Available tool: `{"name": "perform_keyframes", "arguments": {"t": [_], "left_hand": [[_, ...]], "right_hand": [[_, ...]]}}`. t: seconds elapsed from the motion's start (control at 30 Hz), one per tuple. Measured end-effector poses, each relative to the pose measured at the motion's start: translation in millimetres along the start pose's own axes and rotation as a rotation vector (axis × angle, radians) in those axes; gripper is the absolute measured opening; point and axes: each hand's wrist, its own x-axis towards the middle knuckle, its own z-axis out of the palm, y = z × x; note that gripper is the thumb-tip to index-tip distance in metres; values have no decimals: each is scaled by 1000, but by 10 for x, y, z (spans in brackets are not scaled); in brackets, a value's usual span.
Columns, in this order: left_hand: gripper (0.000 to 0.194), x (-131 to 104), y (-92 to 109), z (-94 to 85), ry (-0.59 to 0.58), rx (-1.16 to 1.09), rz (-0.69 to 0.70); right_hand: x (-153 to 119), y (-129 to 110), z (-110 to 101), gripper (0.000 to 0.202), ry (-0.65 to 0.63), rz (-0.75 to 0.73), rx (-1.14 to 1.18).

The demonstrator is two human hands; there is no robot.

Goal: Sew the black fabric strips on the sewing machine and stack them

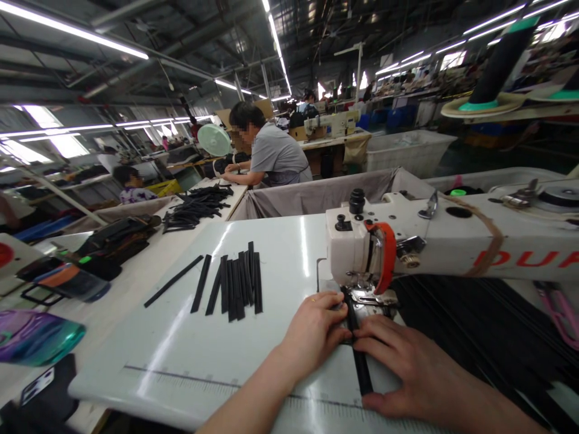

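A narrow black fabric strip (362,367) runs lengthwise under the presser foot area of a white sewing machine (353,247). Curled against its left side, close to the needle area, are the fingers of my left hand (316,322), with the thumb and fingertips on the strip. My right hand (407,361) grips the strip from the right, fingertips on its edge and thumb near its lower end. To the left, several cut black strips (239,283) lie side by side on the pale machine table (181,343).
A ruler scale (208,381) crosses the table's front. More black strips (196,205) are heaped on the far left bench. A purple-teal bottle (40,337), a phone (38,386) and dark cloth (479,331) lie around. Ahead, a co-worker (275,150) in grey bends over another bench.
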Motion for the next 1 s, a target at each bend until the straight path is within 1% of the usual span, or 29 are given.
{"name": "perform_keyframes", "arguments": {"t": [0.13, 0.23, 0.33, 0.47, 0.57, 0.7, 0.77, 0.9, 1.0], "left_hand": [[26, 29, 4, -19, 0, 36, -5], [24, 46, 8, -33, -11, 54, 8], [29, 40, 10, -29, -29, 55, 21], [32, 36, 19, -9, -28, 66, -9], [31, 61, 33, 10, -13, 83, -26], [28, 90, 45, 40, 9, 101, -43], [27, 94, 45, 49, 9, 100, -42], [25, 98, 46, 43, 14, 89, -31], [23, 101, 53, 30, 12, 88, -28]], "right_hand": [[15, -2, 6, 41, 19, 47, 49], [14, -5, 4, 43, 29, 46, 54], [9, -16, -6, 44, 10, 17, 46], [22, -16, -8, 45, 11, 44, 56], [34, 6, -3, 36, 43, 59, 56], [22, 34, -7, 14, 64, -5, 24], [18, 34, -19, 8, 66, -28, 4], [36, 22, -42, 7, 108, -9, -8], [56, 41, -29, 13, 151, 15, -18]]}}
